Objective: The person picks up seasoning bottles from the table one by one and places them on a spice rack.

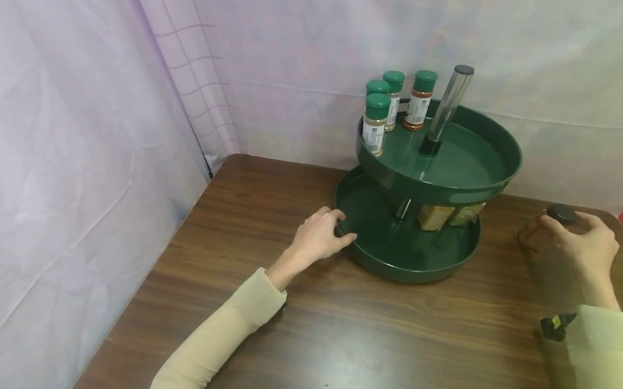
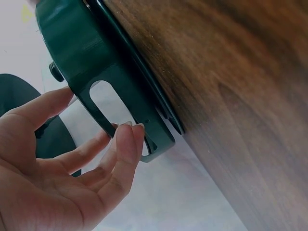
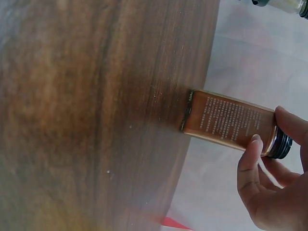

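Observation:
A green two-tier round rack (image 1: pixel 414 272) stands at the back of the table. My left hand (image 1: pixel 320 233) grips the rim of its lower tray at the left; in the left wrist view, the fingers (image 2: pixel 126 144) reach the rim's handle slot. To the right of the rack, my right hand (image 1: pixel 587 244) holds a square glass spice jar (image 3: pixel 231 120) by its upper part, just below the black lid (image 1: pixel 562 213). The jar holds reddish-brown contents and has printed text. Its base is at the tabletop; I cannot tell whether it touches.
Several green-capped spice bottles (image 1: pixel 416 103) stand at the upper tray's left side, near the metal post (image 1: pixel 449 111). Two yellowish square containers (image 1: pixel 435 217) sit on the lower tray. White curtains (image 1: pixel 298 69) hang behind the wooden table (image 1: pixel 377 341).

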Demonstrator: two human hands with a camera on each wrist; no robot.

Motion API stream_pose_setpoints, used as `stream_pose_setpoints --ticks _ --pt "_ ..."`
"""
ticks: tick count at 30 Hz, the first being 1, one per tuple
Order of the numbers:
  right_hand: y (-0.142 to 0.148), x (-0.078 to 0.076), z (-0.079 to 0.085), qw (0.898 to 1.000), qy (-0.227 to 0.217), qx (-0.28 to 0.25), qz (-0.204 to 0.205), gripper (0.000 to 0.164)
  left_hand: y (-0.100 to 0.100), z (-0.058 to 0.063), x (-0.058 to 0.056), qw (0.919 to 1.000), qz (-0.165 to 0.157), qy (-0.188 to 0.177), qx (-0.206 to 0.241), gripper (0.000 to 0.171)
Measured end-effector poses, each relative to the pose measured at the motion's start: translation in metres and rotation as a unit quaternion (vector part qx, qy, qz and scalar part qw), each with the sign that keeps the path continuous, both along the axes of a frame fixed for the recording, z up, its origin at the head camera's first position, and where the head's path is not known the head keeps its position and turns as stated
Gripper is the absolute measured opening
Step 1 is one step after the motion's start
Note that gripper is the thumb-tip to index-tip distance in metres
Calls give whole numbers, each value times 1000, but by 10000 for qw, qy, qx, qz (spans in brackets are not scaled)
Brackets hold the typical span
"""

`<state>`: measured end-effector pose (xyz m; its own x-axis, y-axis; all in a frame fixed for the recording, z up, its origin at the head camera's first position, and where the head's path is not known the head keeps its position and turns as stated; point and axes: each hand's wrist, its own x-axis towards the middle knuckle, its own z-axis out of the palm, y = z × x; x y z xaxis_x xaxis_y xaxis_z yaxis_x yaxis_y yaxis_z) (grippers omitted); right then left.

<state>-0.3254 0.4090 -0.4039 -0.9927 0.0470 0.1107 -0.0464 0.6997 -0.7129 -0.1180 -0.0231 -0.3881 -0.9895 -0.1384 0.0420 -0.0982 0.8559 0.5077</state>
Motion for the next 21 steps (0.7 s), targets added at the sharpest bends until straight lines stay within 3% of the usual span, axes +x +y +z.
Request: stream_pose_setpoints --ticks 14,21 --pt "3 10 3 9989 434 -9 196 75 1 0 -1 10000 -52 -53 -5 54" --pt "-6 21 23 9924 1218 -16 170 65 1 1 0 10000 -17 -23 -31 53"
